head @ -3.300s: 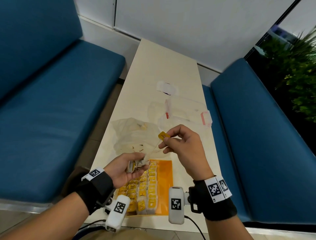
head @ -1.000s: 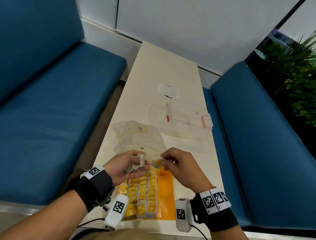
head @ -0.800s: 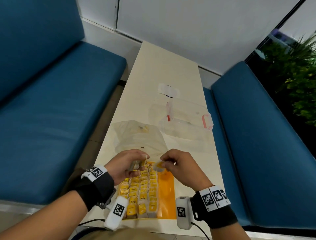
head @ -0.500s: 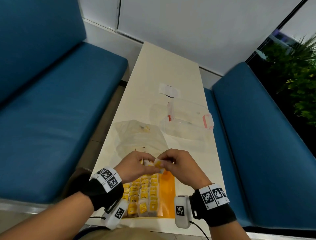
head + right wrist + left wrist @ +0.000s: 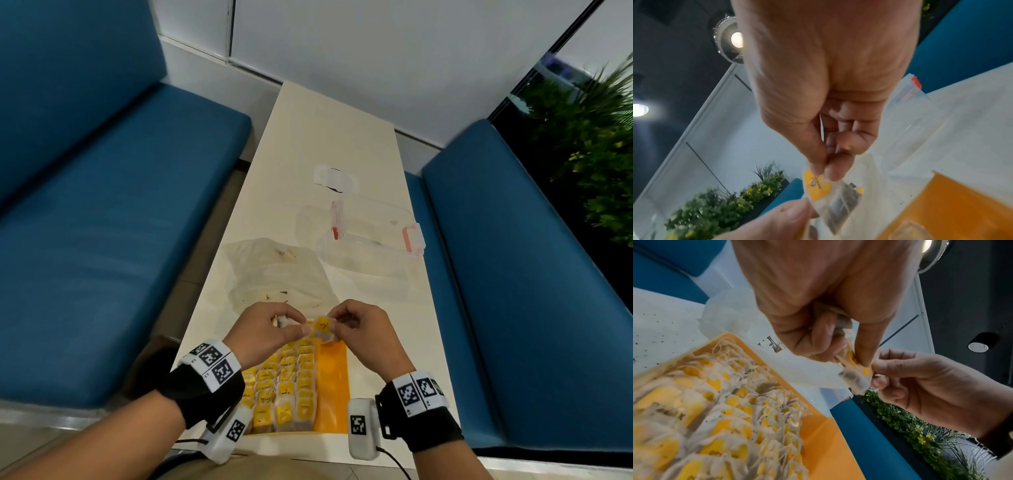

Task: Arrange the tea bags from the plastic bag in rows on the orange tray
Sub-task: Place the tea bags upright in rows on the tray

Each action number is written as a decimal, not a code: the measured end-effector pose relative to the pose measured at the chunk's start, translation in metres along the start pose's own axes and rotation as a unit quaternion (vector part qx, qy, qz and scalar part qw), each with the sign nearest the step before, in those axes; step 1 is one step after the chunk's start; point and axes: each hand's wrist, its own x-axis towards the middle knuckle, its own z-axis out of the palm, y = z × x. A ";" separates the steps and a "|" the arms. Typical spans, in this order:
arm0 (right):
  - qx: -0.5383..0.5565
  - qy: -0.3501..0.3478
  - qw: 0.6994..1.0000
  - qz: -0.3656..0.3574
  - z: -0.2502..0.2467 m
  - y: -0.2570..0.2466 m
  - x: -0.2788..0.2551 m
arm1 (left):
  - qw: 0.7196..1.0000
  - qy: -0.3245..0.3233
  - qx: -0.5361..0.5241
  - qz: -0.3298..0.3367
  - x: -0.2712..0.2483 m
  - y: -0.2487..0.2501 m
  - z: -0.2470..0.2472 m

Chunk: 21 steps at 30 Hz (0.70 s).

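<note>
Both hands meet over the far end of the orange tray [image 5: 332, 387]. One tea bag [image 5: 322, 331] with a yellow tag hangs between them. My left hand [image 5: 303, 329] pinches its left side with thumb and forefinger [image 5: 866, 352], and something pale is tucked in its curled fingers. My right hand [image 5: 334, 327] pinches the yellow tag [image 5: 817, 185] from the right, with the pouch [image 5: 840, 206] dangling below. Several tea bags [image 5: 284, 387] lie in rows on the tray's left part; its right strip [image 5: 824, 443] is bare. The crumpled plastic bag [image 5: 274, 274] lies just beyond the tray.
A clear lidded container [image 5: 373, 240] with red clips sits on the table to the far right of the bag. A small white packet [image 5: 334, 176] lies farther back. Blue benches [image 5: 102, 222] flank the narrow table [image 5: 325, 130]. A plant [image 5: 589, 137] stands at the right.
My right hand came down from above the bag with the yellow tag. My left hand turned palm-down and met it, so both now pinch one tea bag over the tray's far end.
</note>
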 end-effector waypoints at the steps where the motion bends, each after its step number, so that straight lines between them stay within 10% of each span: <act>1: -0.036 0.002 0.999 0.006 0.000 0.007 0.002 | 1.000 0.016 0.006 -0.004 0.000 -0.003 -0.003; 6: -0.191 -0.040 0.981 0.004 0.009 0.041 0.008 | 0.992 0.101 0.056 -0.044 -0.005 -0.024 -0.022; 21: -0.119 -0.011 0.993 -0.004 0.027 0.078 0.030 | 0.982 0.091 0.130 -0.107 -0.010 -0.064 -0.035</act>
